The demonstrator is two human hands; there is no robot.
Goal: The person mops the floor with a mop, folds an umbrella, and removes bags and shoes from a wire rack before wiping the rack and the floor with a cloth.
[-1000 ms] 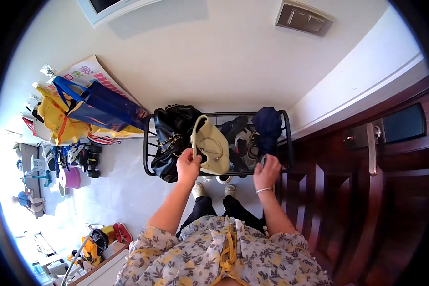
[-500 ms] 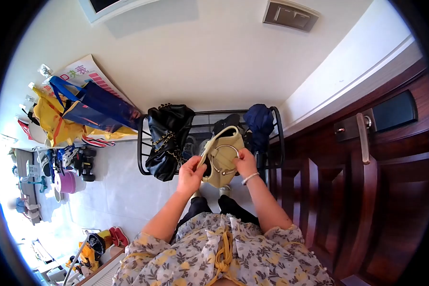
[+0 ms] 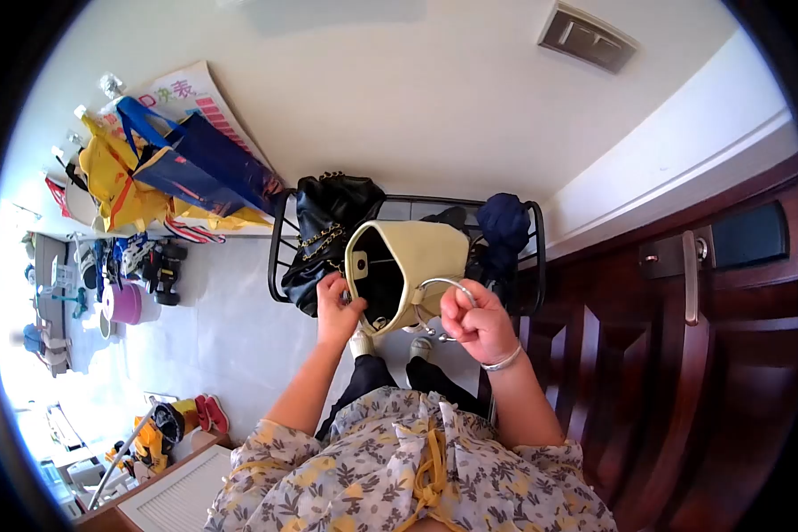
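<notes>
the left hand [image 3: 335, 312] pinched the edge of a cream bag [image 3: 442, 253], gaping over a black rack [image 3: 541, 257], while the right hand [image 3: 481, 324] gripped its metal ring [image 3: 442, 281], seemingly spreading it open, which called for steady support.

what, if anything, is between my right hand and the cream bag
Nothing visible: the right hand is closed on the metal ring at the side of the cream bag. The black bag lies on the cream bag's other side.
</notes>
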